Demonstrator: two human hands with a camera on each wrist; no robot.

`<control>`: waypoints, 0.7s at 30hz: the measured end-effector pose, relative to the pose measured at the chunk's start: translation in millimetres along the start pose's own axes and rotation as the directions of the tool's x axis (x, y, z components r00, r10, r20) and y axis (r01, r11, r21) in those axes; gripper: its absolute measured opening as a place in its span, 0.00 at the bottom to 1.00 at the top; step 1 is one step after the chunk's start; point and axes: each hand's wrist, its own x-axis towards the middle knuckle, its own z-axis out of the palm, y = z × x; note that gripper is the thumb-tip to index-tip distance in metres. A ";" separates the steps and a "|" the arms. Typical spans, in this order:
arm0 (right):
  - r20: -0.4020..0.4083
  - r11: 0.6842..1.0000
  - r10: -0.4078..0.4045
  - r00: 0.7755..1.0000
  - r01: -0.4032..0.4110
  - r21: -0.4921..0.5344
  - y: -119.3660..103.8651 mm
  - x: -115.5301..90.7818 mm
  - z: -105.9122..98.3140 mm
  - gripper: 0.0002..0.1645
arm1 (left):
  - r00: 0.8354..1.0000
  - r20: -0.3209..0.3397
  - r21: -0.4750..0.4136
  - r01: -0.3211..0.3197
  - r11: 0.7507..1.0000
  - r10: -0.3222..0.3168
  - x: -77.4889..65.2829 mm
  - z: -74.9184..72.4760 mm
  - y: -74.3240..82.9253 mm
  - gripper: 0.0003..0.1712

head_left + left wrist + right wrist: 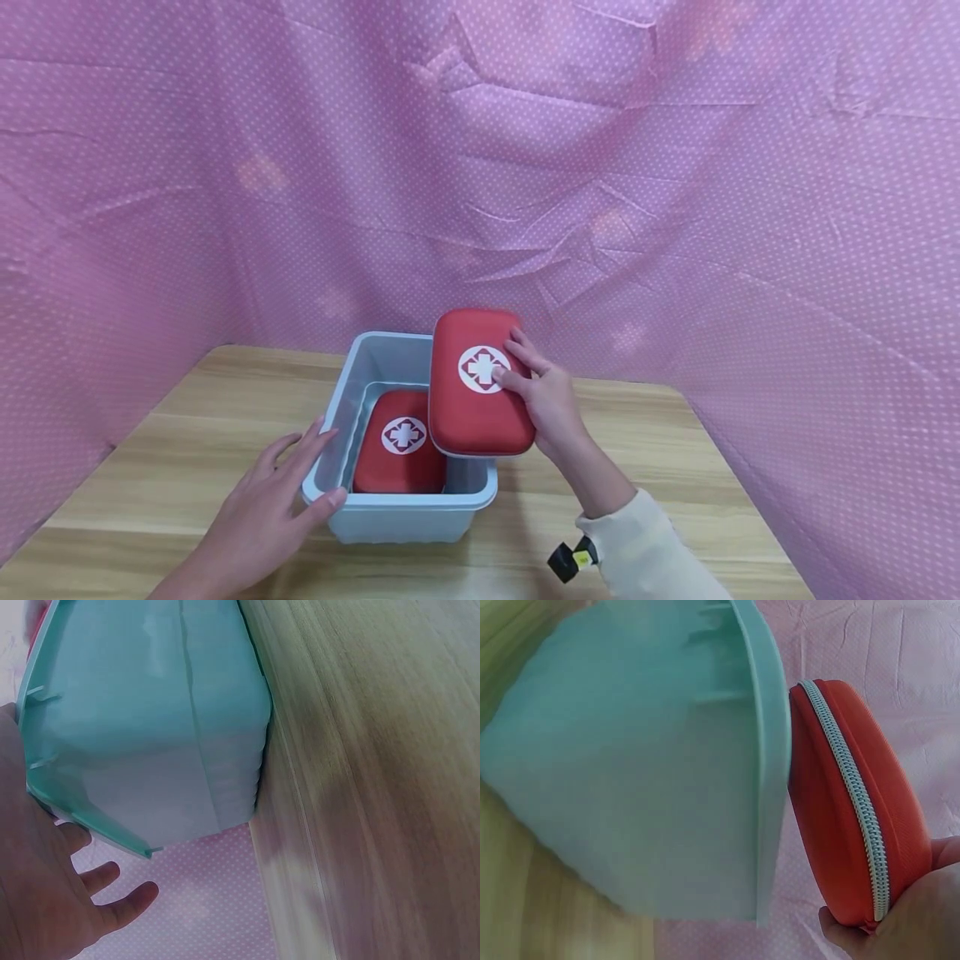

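Observation:
My right hand (553, 407) grips a red zippered first-aid case (457, 400) by its right side, thumb on the top face near the white cross emblem. The case is above the right part of a light blue plastic bin (411, 500). Inside the bin, a second red first-aid case (397, 475) lies with its emblem up, its right part hidden by the held one. At the bin's left side, my left hand (262, 508) rests on the rim with fingers spread and thumb at the near corner. The right wrist view shows the held case's silver zipper (855, 791) beyond the bin's rim.
The bin stands on a light wooden table (150, 467). Pink dotted cloth (525, 167) hangs behind the table and along both sides. A small black object with a yellow label (573, 560) sits at my right sleeve cuff.

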 end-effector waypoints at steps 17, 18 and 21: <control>0.079 0.999 0.039 0.996 -0.039 -0.007 12.8 7.5 46.1 0.31 | 1.000 0.013 -0.017 0.010 1.000 -0.009 4.1 -0.7 -5.3 0.42; 0.085 0.999 0.039 0.996 -0.039 -0.012 13.2 7.3 48.4 0.31 | 1.000 0.014 -0.018 0.013 1.000 -0.013 4.0 -0.9 -5.2 0.42; 0.092 0.999 0.043 0.995 -0.041 -0.020 15.5 7.3 55.4 0.31 | 1.000 0.022 -0.023 0.021 1.000 -0.021 3.8 -0.6 -4.9 0.42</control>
